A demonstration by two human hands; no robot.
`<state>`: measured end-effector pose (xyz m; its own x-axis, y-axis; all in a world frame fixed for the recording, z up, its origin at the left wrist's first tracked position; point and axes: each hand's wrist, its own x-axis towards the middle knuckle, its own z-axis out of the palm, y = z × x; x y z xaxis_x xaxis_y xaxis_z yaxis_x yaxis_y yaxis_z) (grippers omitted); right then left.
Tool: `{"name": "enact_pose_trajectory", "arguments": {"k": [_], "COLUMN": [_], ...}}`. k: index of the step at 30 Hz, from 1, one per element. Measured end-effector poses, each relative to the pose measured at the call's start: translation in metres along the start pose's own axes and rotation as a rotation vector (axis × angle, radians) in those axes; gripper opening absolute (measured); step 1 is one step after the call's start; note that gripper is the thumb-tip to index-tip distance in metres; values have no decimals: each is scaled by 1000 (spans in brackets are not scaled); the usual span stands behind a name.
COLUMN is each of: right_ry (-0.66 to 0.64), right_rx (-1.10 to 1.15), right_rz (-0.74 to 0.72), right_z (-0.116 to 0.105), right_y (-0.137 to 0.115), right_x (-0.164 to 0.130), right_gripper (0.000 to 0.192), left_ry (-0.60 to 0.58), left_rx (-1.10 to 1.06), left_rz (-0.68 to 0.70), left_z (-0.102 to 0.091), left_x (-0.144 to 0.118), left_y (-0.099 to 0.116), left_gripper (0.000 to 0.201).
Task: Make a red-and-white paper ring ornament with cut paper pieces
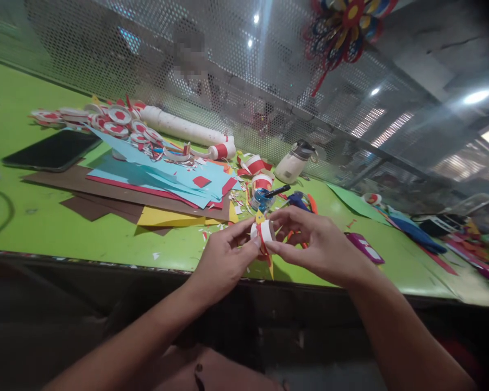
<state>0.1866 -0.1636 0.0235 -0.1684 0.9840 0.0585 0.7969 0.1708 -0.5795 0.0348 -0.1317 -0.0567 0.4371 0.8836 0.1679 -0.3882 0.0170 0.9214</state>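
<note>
Both my hands meet over the near edge of the green table (44, 217). My left hand (224, 255) and my right hand (313, 241) together pinch a small white paper ring (264, 231) with red and yellow paper strips hanging from it. The fingertips of both hands press on the ring from either side. Just beyond it stand a blue glue pot (262, 200) with a black stick in it, and blue-handled scissors (299, 201).
Sheets of blue, red, brown and yellow paper (155, 182) lie left of centre, with finished red-and-white paper rings (118, 117) and a white tube (179, 126) behind. A black phone (52, 149), a white bottle (293, 163), a perforated metal screen and a hanging paper pinwheel (344, 27) are also present.
</note>
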Motion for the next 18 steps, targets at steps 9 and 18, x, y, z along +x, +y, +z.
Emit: {"name": "enact_pose_trajectory", "arguments": {"k": [9, 18], "right_ry": [45, 150], "right_rx": [-43, -126], "right_rz": [-50, -124], "right_z": [5, 17], "right_y": [-5, -5], "right_x": [-4, -7], "right_gripper": [26, 28], "left_ry": [-36, 19], "left_rx": [-2, 70], "left_rz": [64, 112], "left_z": [0, -2], "left_x": [-5, -6], "left_y": [8, 4], "left_gripper": [32, 35]}}
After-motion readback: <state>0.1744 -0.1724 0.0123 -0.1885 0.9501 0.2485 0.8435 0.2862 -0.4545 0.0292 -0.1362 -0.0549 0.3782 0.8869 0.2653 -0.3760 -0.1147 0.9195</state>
